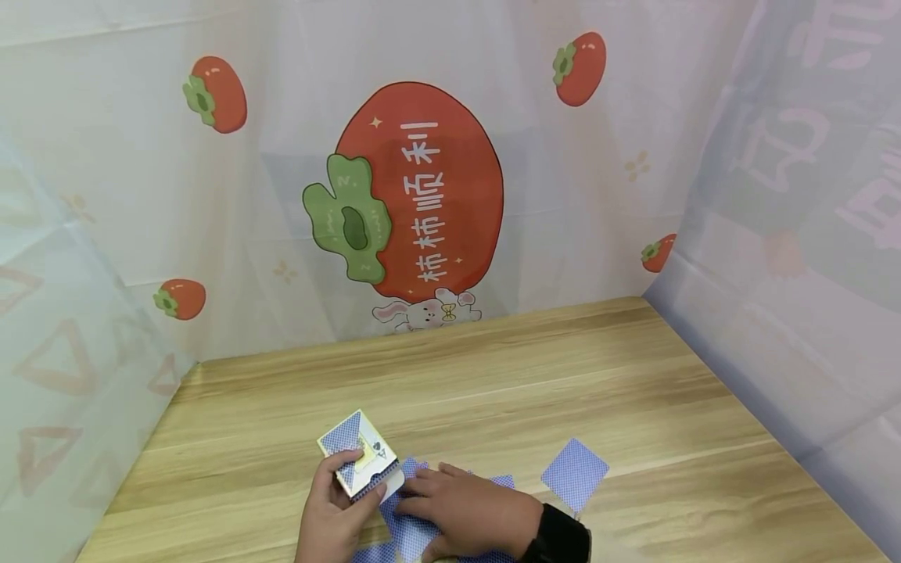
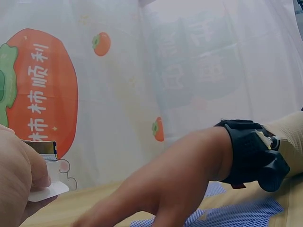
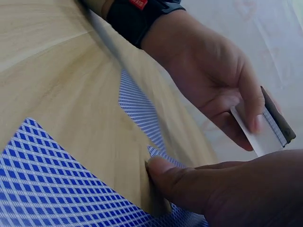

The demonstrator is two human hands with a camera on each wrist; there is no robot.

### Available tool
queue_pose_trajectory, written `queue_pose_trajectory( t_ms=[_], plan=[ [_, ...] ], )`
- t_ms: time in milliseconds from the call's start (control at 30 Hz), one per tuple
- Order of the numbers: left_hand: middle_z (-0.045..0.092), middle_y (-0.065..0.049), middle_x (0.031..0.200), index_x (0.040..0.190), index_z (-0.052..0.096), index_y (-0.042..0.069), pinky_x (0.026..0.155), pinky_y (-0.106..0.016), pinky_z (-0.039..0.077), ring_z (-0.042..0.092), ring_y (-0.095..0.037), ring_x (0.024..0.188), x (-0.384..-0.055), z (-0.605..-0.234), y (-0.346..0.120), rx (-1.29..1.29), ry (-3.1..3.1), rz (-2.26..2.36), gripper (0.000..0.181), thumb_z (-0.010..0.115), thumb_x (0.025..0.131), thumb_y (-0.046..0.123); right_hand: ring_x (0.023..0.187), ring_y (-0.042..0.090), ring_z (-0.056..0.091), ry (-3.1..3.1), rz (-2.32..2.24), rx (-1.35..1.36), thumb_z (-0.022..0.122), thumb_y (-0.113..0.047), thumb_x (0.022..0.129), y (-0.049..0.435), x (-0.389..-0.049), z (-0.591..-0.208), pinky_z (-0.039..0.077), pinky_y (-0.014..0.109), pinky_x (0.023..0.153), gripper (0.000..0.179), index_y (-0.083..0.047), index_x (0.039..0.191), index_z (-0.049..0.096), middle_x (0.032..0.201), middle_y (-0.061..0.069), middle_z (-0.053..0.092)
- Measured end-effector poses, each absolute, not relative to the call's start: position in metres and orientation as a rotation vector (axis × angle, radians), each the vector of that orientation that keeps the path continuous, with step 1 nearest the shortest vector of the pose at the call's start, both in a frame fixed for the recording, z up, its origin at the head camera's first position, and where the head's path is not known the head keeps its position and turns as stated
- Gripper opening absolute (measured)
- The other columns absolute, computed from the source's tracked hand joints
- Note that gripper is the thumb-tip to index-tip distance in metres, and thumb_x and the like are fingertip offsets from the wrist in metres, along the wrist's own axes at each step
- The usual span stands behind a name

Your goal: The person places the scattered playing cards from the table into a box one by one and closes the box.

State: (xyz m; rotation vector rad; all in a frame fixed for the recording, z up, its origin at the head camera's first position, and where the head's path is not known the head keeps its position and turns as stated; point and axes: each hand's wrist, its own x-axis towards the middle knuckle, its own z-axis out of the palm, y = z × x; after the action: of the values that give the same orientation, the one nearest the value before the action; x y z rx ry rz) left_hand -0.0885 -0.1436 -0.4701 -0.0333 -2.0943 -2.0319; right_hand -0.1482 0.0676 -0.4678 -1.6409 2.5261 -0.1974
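My left hand (image 1: 332, 508) grips a playing-card box (image 1: 343, 435), blue-checked and white, with its flap open; card edges show at its mouth. In the right wrist view, that hand's thumb lies over the box (image 3: 272, 130). Beside it, my right hand (image 1: 472, 507) rests over several blue-checked playing cards (image 1: 408, 538) on the table, fingers spread and fairly straight. Its thumb (image 3: 161, 165) touches down at the cards in the right wrist view; the other fingertips are hidden there. A separate playing card (image 1: 575, 474) lies face down to the right.
The wood-grain table (image 1: 493, 391) is enclosed by a white cloth backdrop (image 1: 296, 78) printed with persimmons, with cloth sides at left and right. A black wristband (image 1: 559, 538) sits on the right wrist, and another wristband (image 3: 137, 19) on the left.
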Motion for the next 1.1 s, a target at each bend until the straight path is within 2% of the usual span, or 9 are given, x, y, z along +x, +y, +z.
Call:
queue_pose_trajectory(
  t_ms=[267,467,633,733,933,1100],
  plan=[
    [0.035,-0.033,0.132,0.134,0.038,-0.008,0.082,-0.018,0.057,0.063,-0.003,0.106,-0.0891,-0.4715,-0.1441,-0.040,-2.089,-2.025,0.059,0.069,0.084,-0.014,0.130,0.004,0.050,2.537,-0.137,-1.744,0.073,-0.044,0.092,0.0667,-0.1465,-0.4656,0.046,0.026,0.104,0.048,-0.032,0.137,0.061,0.143,-0.015,0.053],
    [0.034,-0.034,0.135,0.135,0.038,-0.007,0.083,-0.019,0.056,0.062,-0.001,0.108,-0.0889,-0.4711,-0.1440,-0.026,-2.089,-2.040,0.060,0.069,0.084,-0.014,0.124,0.003,0.053,2.550,-0.179,-1.702,0.077,-0.042,0.089,0.0687,-0.1497,-0.4635,0.048,0.023,0.100,0.049,-0.030,0.134,0.064,0.136,-0.013,0.057],
    [0.035,-0.035,0.135,0.135,0.038,-0.007,0.084,-0.019,0.056,0.062,-0.001,0.107,-0.0888,-0.4714,-0.1435,-0.005,-2.105,-2.036,0.060,0.069,0.085,-0.013,0.136,0.012,0.046,2.564,-0.161,-1.653,0.071,-0.054,0.089,0.0686,-0.1496,-0.4662,0.045,0.033,0.108,0.065,-0.030,0.147,0.052,0.151,-0.006,0.047],
    [0.035,-0.035,0.135,0.135,0.038,-0.008,0.084,-0.019,0.056,0.062,-0.001,0.107,-0.0892,-0.4718,-0.1427,-0.022,-2.094,-2.033,0.060,0.069,0.084,-0.014,0.144,0.015,0.039,2.532,-0.134,-1.628,0.067,-0.055,0.091,0.0688,-0.1504,-0.4679,0.041,0.037,0.113,0.065,-0.031,0.149,0.049,0.157,-0.008,0.041],
    [0.034,-0.039,0.133,0.134,0.037,-0.010,0.082,-0.018,0.056,0.063,-0.003,0.107,-0.0897,-0.4741,-0.1423,-0.108,-2.059,-2.023,0.058,0.068,0.085,-0.016,0.142,0.014,0.042,2.477,-0.136,-1.643,0.075,-0.046,0.089,0.0688,-0.1506,-0.4658,0.041,0.030,0.113,0.059,-0.029,0.142,0.057,0.153,-0.010,0.045],
    [0.035,-0.038,0.133,0.134,0.037,-0.009,0.082,-0.019,0.057,0.063,-0.003,0.106,-0.0895,-0.4746,-0.1426,-0.087,-2.074,-2.022,0.058,0.068,0.085,-0.016,0.136,0.006,0.046,2.471,-0.151,-1.665,0.081,-0.035,0.087,0.0707,-0.1484,-0.4617,0.044,0.021,0.106,0.051,-0.029,0.135,0.062,0.147,-0.012,0.051]
  ],
)
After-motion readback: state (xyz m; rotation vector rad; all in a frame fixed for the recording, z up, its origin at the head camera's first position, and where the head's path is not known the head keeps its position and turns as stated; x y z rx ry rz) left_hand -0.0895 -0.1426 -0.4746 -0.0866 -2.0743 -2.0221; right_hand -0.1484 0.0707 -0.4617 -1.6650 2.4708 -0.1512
